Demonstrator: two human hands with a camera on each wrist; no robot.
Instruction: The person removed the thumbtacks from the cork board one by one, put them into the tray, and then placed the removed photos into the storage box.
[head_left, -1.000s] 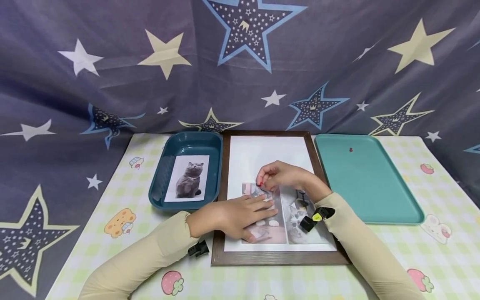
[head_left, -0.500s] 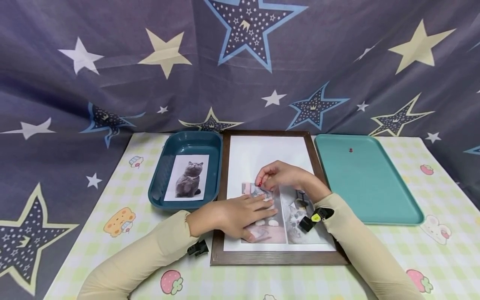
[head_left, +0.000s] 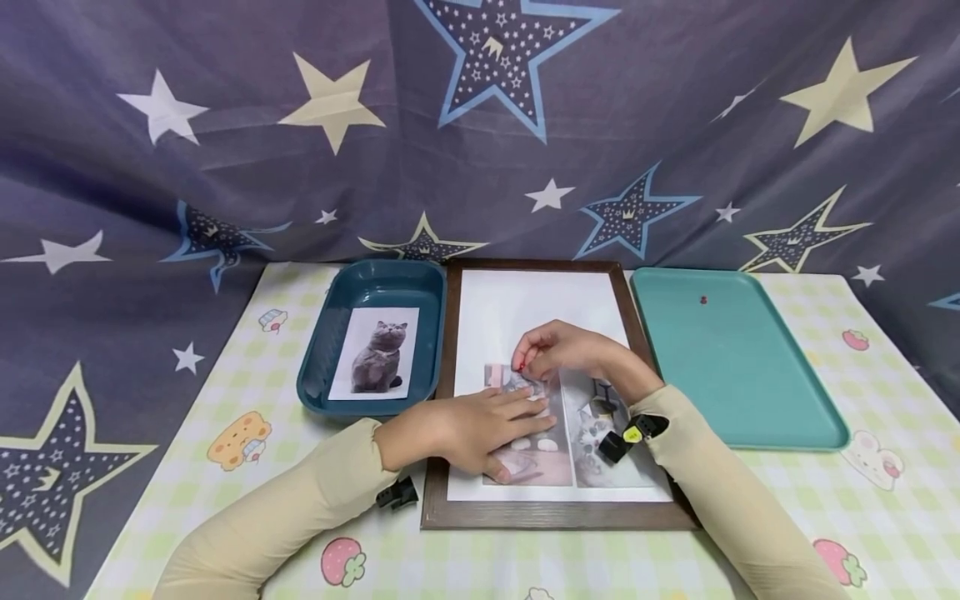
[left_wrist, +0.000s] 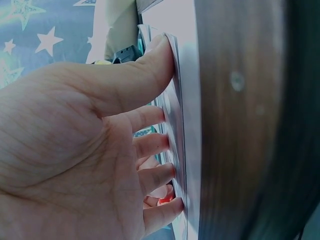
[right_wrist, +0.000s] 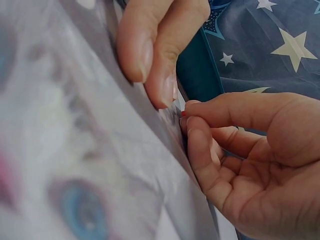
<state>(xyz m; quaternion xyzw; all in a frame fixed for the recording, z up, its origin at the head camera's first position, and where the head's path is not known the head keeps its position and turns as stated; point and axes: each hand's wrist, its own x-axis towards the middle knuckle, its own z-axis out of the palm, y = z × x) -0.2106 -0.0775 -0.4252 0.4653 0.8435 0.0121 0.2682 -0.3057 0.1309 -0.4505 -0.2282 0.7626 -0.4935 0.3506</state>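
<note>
My left hand [head_left: 480, 429] lies with spread, nearly straight fingers on a cat photo [head_left: 536, 471] and presses it against a white board [head_left: 540, 312] in a brown wooden frame. In the left wrist view, its fingertips [left_wrist: 157, 172] touch the paper. Near the photo's top edge, my right hand [head_left: 570, 350] pinches a small red push pin [right_wrist: 183, 113] between thumb and forefinger. The pin's tip is hidden, so how deep it sits cannot be told. A second photo, of a white cat [head_left: 596, 454], lies directly to the right, partly under the right wrist.
At left, a dark blue tray [head_left: 318, 375] holds a grey cat picture [head_left: 377, 358]. A teal tray [head_left: 750, 367] at right bears another small red pin [head_left: 703, 300]. Behind the checked tablecloth [head_left: 277, 517] hangs a star-patterned curtain [head_left: 465, 183].
</note>
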